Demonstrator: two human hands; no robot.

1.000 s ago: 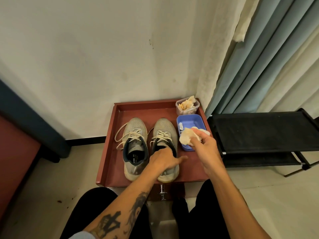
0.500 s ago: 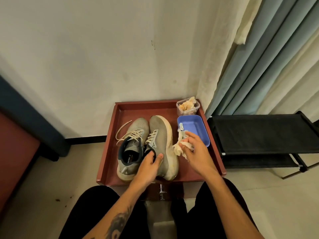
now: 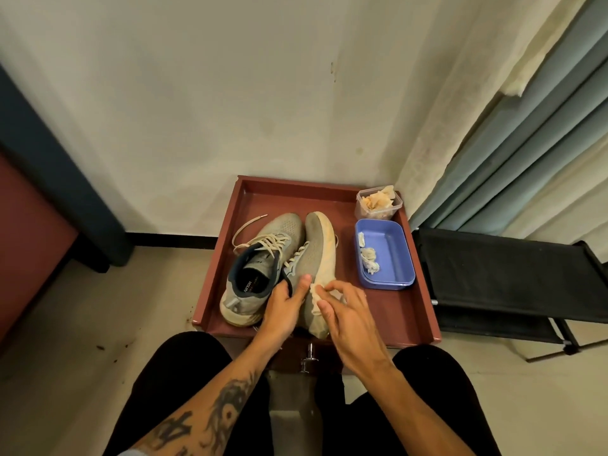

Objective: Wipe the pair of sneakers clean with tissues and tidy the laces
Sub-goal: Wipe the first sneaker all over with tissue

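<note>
Currently the tipped sneaker [image 3: 316,248] lies on its side inside the red-brown tray [image 3: 210,274], sole edge turned toward the right hand [image 3: 345,311]. The left hand [image 3: 283,307] grips it at the heel collar, fingers curled at the opening, thumb laid flat along the grey upper. The right hand pinches a crumpled tissue [image 3: 317,292] between thumb and curled fingers, against the midsole just beyond its fingertips. Handling, as a judgement: the shoe looks light and easy to steady one-handed; the knit upper is soft and will dent, the foam midsole is firmer, so the collar and heel are the sound hold. The tissue is flimsy and likely to shred if damp, so keep it bunched and use short strokes. The upright sneaker [image 3: 263,258] sits just left of the left hand, touching its partner, its laces [image 3: 263,240] loose, one end trailing onto the tray floor. Beyond the right hand: a blue tub [image 3: 394,255] with used wads [image 3: 370,260], and farther off a clear container [image 3: 378,205] of tissues.
</note>
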